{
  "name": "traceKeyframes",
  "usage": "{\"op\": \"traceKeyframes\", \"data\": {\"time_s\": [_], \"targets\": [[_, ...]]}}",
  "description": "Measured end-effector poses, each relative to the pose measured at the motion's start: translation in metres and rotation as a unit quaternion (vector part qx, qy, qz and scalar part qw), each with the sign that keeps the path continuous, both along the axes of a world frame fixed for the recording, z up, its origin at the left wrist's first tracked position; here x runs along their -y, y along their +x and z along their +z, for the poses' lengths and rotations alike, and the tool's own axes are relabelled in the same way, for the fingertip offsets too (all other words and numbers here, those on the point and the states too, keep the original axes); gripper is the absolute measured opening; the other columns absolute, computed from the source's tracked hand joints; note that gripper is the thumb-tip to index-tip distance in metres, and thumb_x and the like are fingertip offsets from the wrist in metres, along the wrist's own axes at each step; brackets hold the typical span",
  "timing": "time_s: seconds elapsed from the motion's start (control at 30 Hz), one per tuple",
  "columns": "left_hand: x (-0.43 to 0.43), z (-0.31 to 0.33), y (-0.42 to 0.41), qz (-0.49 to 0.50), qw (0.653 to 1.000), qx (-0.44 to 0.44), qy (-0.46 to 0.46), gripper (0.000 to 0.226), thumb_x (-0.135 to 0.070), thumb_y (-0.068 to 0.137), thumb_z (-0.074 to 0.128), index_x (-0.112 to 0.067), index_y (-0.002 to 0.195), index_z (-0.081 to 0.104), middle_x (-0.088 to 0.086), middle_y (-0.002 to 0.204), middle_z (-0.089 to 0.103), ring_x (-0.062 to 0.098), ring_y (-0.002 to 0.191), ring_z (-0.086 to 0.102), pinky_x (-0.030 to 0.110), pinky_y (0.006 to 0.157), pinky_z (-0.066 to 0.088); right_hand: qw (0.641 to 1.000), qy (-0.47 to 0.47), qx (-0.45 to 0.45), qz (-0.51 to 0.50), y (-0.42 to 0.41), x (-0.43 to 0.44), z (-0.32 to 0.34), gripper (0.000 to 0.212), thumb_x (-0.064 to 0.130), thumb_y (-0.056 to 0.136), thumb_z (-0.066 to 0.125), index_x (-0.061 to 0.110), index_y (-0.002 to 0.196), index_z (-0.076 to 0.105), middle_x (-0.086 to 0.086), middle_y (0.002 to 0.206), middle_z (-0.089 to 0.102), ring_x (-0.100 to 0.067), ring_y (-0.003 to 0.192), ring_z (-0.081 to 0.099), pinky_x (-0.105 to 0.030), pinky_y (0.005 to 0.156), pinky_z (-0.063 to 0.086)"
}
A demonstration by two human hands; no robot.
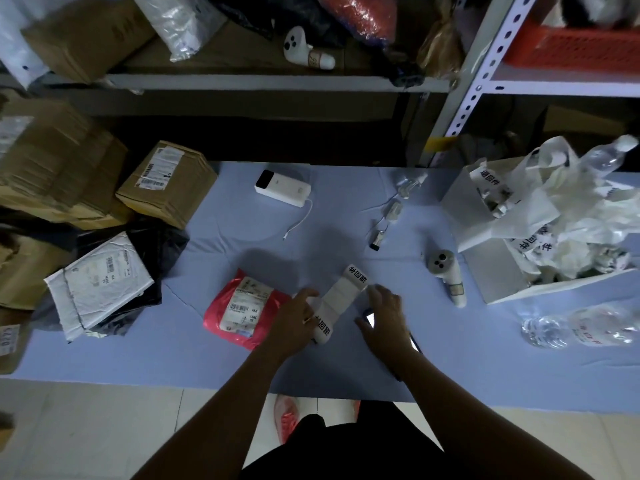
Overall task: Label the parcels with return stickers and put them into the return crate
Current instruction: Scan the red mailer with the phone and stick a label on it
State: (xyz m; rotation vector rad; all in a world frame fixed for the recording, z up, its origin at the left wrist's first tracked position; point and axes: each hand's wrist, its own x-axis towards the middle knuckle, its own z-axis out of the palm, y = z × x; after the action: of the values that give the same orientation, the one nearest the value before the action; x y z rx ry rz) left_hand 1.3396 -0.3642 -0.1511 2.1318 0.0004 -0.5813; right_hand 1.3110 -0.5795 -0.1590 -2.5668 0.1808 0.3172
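Gripping sticker roll in left hand, strip beside right hand fingers

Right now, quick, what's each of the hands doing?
Left hand: holding the sticker roll.
Right hand: fingertips at the roll's loose strip; grip cannot be told.

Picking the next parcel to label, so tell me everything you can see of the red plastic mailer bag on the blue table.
The red plastic mailer bag lies flat on the blue table cover, glossy and crinkled, a white barcoded shipping label face up on it. No return sticker shows on it. Its right edge meets the left hand, which grips the white sticker strip; contact cannot be told.
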Motion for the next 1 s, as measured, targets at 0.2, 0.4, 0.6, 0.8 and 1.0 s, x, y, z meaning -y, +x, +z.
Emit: {"op": "traceKeyframes", "data": {"time_s": [0.2,0.4,0.6,0.8,1.0], "targets": [[-0.005,0.013,0.004,-0.089,0.994,0.067,-0.021,0.033,0.002,0.092,0.06,-0.006,0.118,0.042,0.006,0.103,0.062,0.007,0.096,0.064,0.028,0.078,0.057,0.975,0.129,-0.017,0.182,0.032,-0.036,0.029,0.047,0.025,0.092,0.072,0.026,0.137,0.058,0.001,0.133,0.064,-0.018,0.124,0.055,-0.039,0.109,0.041],[-0.016,0.016,0.014,-0.104,0.988,0.118,-0.002,0.029,-0.011,0.087,0.072,-0.014,0.102,0.048,0.001,0.086,0.062,0.005,0.073,0.057,0.022,0.064,0.045,0.971,0.117,-0.052,0.203,0.041,-0.038,0.038,0.028,0.039,0.096,0.067,0.018,0.112,0.074,-0.001,0.112,0.073,-0.015,0.102,0.066,-0.031,0.09,0.051],[-0.022,0.024,0.019,-0.069,0.982,0.177,-0.002,0.022,-0.002,0.082,0.071,-0.018,0.096,0.062,-0.008,0.091,0.063,0.006,0.086,0.061,0.023,0.077,0.047,0.979,0.106,-0.043,0.171,0.045,-0.044,0.034,0.019,0.034,0.094,0.07,0.017,0.102,0.074,0.0,0.101,0.072,-0.016,0.095,0.065,-0.033,0.084,0.052],[-0.032,0.033,0.021,-0.004,0.941,0.337,0.036,0.013,-0.013,0.074,0.082,-0.015,0.084,0.074,-0.003,0.096,0.063,0.013,0.089,0.061,0.031,0.077,0.052,0.973,0.226,-0.034,0.026,0.043,-0.052,0.038,0.014,0.028,0.093,0.073,0.015,0.096,0.074,0.012,0.088,0.067,0.002,0.082,0.06,-0.006,0.071,0.04],[-0.029,0.035,0.005,-0.034,0.921,0.38,0.074,0.031,-0.035,0.076,0.08,-0.02,0.103,0.075,0.001,0.108,0.068,0.02,0.099,0.063,0.042,0.079,0.053,0.912,0.389,-0.028,-0.131,0.046,-0.065,0.047,0.008,0.021,0.092,0.075,0.015,0.087,0.077,0.004,0.081,0.076,-0.005,0.075,0.07,-0.021,0.071,0.052]]}}
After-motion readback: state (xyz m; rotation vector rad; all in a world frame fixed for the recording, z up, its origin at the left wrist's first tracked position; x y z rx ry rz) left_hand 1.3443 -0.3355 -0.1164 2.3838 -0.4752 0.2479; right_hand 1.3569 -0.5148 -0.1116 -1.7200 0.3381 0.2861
